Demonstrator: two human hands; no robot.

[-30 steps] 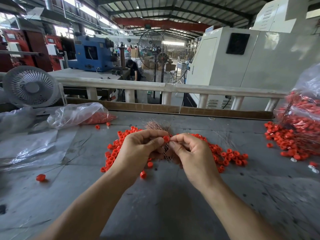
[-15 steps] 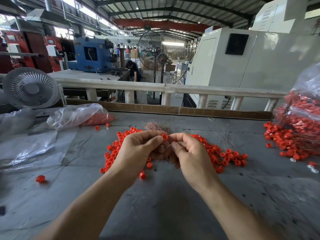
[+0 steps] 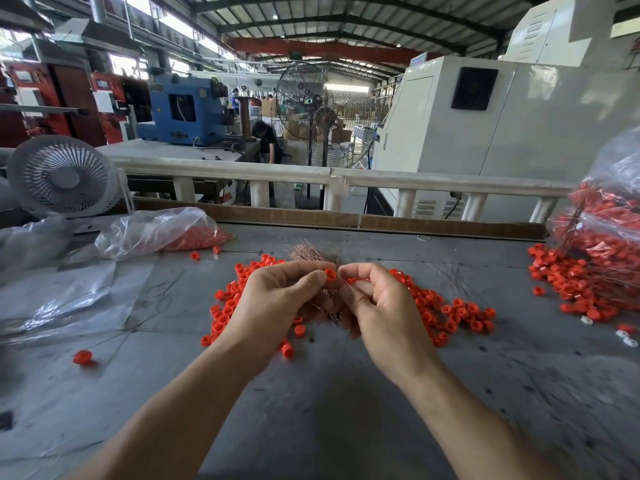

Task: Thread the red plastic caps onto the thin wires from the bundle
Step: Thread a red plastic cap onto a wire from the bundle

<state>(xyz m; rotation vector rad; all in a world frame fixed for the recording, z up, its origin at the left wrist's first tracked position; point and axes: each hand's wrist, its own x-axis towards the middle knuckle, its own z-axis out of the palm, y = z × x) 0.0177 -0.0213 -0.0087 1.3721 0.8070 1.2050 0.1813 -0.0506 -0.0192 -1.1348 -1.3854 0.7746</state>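
Observation:
My left hand (image 3: 277,303) pinches a small red cap (image 3: 330,274) between thumb and forefinger, and its lower fingers hold a bundle of thin coppery wires (image 3: 313,252) whose tips fan out behind the hands. My right hand (image 3: 377,306) pinches one thin wire (image 3: 341,279) right beside the cap. Both hands meet above the grey table (image 3: 311,410). Loose red caps (image 3: 457,313) lie in a pile under and around the hands. The cap's hole and the wire tip are too small to make out.
A clear bag of threaded caps (image 3: 609,230) stands at the right edge with caps spilled before it. Another bag of red caps (image 3: 166,233) and loose plastic sheeting (image 3: 62,299) lie at the left. A single capped wire (image 3: 82,357) lies front left. A small fan (image 3: 64,176) stands behind.
The hands have stayed together at the same spot. The cap between my left thumb and forefinger has shifted slightly toward the right fingertips.

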